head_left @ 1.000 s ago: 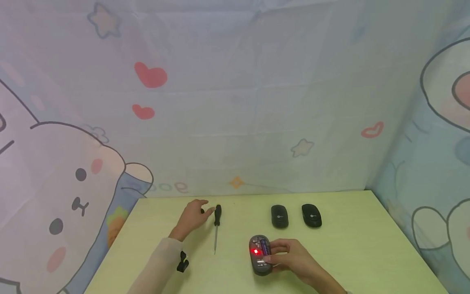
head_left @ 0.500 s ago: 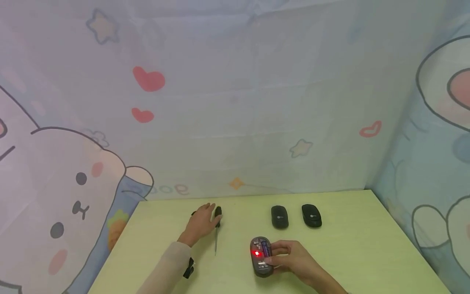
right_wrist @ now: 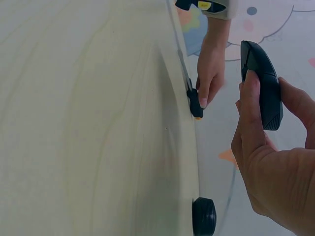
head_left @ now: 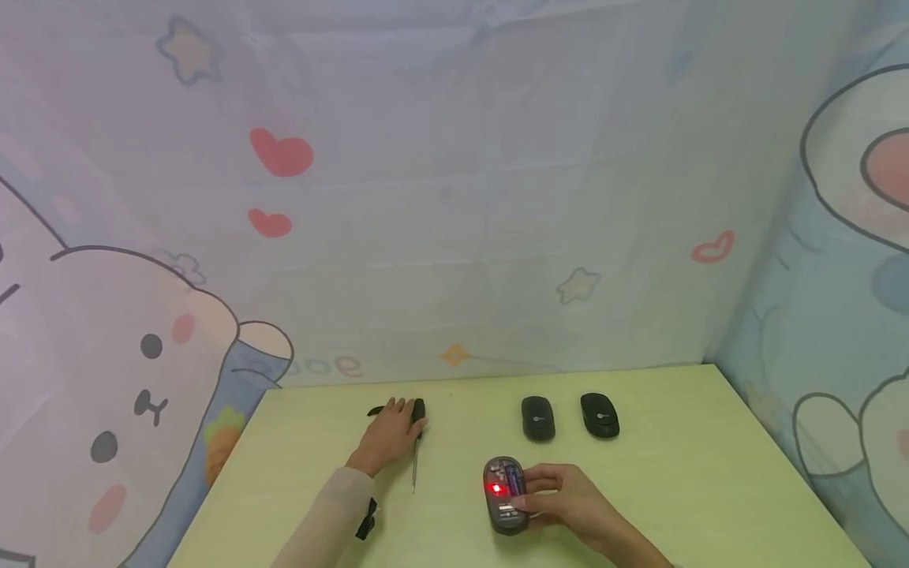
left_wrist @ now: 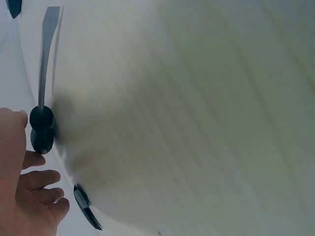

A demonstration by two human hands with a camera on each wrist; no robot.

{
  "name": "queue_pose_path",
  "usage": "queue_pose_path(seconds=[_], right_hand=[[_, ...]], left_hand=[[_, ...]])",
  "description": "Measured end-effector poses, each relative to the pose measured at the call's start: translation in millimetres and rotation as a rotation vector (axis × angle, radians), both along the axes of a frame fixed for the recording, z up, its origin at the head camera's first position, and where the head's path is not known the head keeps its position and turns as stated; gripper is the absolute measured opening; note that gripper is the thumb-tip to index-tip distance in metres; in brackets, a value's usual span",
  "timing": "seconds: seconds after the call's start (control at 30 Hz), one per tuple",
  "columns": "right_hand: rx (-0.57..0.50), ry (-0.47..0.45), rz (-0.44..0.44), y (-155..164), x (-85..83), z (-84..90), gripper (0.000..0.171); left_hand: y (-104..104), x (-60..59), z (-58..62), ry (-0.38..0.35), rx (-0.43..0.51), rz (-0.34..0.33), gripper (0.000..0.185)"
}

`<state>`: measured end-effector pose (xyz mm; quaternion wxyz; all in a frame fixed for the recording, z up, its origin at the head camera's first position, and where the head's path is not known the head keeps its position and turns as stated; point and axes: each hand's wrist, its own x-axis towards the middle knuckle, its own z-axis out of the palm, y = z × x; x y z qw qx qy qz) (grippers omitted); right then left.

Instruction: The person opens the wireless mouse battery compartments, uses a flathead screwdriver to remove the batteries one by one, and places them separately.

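Observation:
My right hand [head_left: 564,501] grips a black computer mouse [head_left: 506,517], its underside toward the head camera. A red light glows there, and a battery [head_left: 514,478] shows in its compartment. In the right wrist view the mouse [right_wrist: 265,91] is pinched between thumb and fingers, above the table. My left hand [head_left: 387,435] pinches the black handle of a screwdriver [head_left: 415,465] at the table's far left. The left wrist view shows the screwdriver's handle [left_wrist: 42,130] with the thumb beside it and a finger at its end. Its metal shaft points toward the person.
Two more black mice, one left [head_left: 538,418] and one right [head_left: 600,415], lie near the back edge of the pale yellow table [head_left: 682,489]. Just beyond the left hand is a small curved black piece [left_wrist: 87,209]. A printed cloth [head_left: 454,197] hangs behind the table.
My left hand has moved right and come down onto the screwdriver handle, its fingers now around it. My right hand and its mouse have stayed almost still.

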<state>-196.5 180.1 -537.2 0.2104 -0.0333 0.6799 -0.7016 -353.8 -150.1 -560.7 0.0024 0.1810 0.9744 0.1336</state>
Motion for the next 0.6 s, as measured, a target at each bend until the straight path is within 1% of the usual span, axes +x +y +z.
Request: queue_pose_path(seconds=[0.2,0.37,0.5,0.6], right_hand=[[0.001,0.002,0.002,1.3,-0.6,0.7,0.059],[0.003,0.004,0.011,3.8,-2.0,0.0,0.057],[0.001,0.006,0.012,4.4,-2.1,-0.7,0.058],[-0.006,0.008,0.009,3.9,-1.4,-0.6,0.058]], left_hand=[[-1.5,-2.9,-5.4,0.008,0.012,0.008,0.062],[-2.8,-5.6,-9.9,0.002,0.003,0.032,0.061],[-1.2,-4.3,-9.1,-0.012,0.017,0.038,0.061],[1.2,-3.5,-8.6,-0.009,0.026,0.037,0.06]])
